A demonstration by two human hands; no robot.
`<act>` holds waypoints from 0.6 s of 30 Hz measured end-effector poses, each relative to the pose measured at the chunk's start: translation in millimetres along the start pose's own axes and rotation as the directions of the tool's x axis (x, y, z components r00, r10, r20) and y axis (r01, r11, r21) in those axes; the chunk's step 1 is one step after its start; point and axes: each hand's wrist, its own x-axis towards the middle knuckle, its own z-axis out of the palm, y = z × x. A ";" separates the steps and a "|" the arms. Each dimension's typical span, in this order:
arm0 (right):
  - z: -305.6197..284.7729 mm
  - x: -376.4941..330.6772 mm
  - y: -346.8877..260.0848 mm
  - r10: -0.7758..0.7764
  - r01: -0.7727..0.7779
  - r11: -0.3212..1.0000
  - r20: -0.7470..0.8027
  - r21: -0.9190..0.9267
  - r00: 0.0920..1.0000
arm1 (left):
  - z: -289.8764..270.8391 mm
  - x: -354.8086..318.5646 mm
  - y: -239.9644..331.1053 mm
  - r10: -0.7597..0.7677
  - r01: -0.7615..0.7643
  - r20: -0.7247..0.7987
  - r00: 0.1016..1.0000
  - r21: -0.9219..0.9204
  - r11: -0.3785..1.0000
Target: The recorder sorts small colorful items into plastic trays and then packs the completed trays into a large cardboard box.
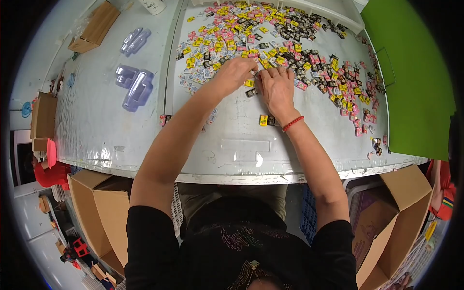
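My left hand (235, 75) reaches over the worktable with its fingers curled into a pinch. Beside it, almost touching, my right hand (277, 91) has its fingers bent down and drawn together, a red bead bracelet on the wrist. Whatever the fingertips of both hands grip is too small and covered to make out. Around them lie heaps of tiny box-shaped pieces (232, 43) in yellow, pink, black and white. A black piece (251, 92) rests just below the fingertips, and a yellow piece (263, 120) lies nearer me, by my right wrist.
Two clear plastic moulded trays (137, 89) (135, 41) lie at the left, near an open cardboard box (96, 26). A white bin (355, 21) stands at the back. Green board (420, 82) borders the right. Open cartons (108, 203) (411, 212) sit below the table edge. Other people are at both sides.
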 end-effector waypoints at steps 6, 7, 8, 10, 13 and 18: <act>-20.7 -8.9 20.1 -0.039 0.056 0.993 -0.157 0.107 0.987 | -10.5 -8.6 12.9 0.085 -0.088 -0.180 0.980 -0.005 0.996; -33.9 -18.9 29.8 -0.042 0.075 0.975 -0.163 0.209 0.986 | -16.8 -18.5 22.8 0.144 -0.137 -0.189 0.971 0.052 0.989; -50.8 -30.5 36.3 -0.036 0.069 0.971 -0.146 0.231 0.989 | -25.4 -33.7 36.9 0.135 -0.128 -0.182 0.974 0.047 0.991; -79.9 -60.6 54.6 0.006 -0.003 0.965 -0.011 0.261 1.000 | -35.4 -60.1 61.9 0.040 -0.045 -0.087 0.995 -0.056 0.997; -95.3 -99.4 69.9 0.077 -0.101 0.964 0.107 0.248 0.991 | -26.6 -97.9 80.4 0.036 -0.035 0.015 0.999 -0.082 0.996; -96.5 -120.7 67.8 0.005 -0.038 0.969 0.131 0.245 0.991 | 2.3 -93.6 76.4 0.055 -0.053 0.008 0.998 -0.117 0.992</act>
